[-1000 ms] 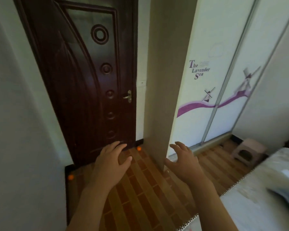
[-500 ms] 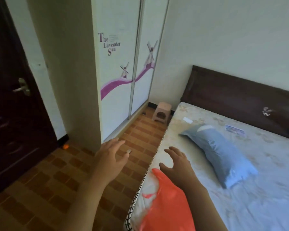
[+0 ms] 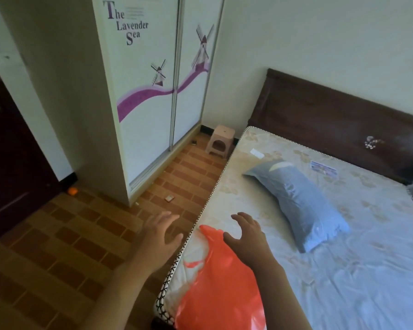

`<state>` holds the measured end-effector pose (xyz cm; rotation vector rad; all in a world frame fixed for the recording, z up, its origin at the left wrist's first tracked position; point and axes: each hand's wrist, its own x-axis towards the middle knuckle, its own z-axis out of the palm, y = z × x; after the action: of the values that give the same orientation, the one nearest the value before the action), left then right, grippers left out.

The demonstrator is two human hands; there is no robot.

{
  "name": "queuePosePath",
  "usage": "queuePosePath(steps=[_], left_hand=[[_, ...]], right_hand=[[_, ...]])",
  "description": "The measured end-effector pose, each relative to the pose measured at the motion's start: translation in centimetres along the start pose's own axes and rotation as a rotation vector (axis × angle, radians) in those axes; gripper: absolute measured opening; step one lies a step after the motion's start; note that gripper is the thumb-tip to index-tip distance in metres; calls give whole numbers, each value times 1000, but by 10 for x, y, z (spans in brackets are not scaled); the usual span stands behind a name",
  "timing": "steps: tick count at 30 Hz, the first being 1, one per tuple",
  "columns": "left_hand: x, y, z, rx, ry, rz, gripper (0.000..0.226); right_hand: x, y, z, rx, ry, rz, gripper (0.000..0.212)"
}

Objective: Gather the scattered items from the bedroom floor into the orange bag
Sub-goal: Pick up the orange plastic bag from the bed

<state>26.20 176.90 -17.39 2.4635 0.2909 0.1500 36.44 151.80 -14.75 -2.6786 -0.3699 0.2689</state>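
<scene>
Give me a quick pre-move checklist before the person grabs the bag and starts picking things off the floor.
1. Orange bag within reach, lying on the mattress edge: ok.
2. Left hand free, fingers spread: ok.
3. Right hand free, above the bag, not gripping it: ok.
4. Bag mouth open: cannot tell.
5. Floor items spotted: small square piece, orange item by the door, dark bit near the stool: ok.
6. Anything already in the bag: cannot tell.
</scene>
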Motion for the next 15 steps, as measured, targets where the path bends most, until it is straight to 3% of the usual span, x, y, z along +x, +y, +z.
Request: queuePosePath(steps=[3,8,15], left_hand=[[11,-4,29,25,-34,-52,55],[22,-21,82,42,-67,-153,59],[24,-57,173,70,-179,-300,67]], right_hand=[[30,24,15,-15,-51,-14,91],[72,52,52,-60,-171,-81,63],[109,93,130,-174,-317,-143,79]])
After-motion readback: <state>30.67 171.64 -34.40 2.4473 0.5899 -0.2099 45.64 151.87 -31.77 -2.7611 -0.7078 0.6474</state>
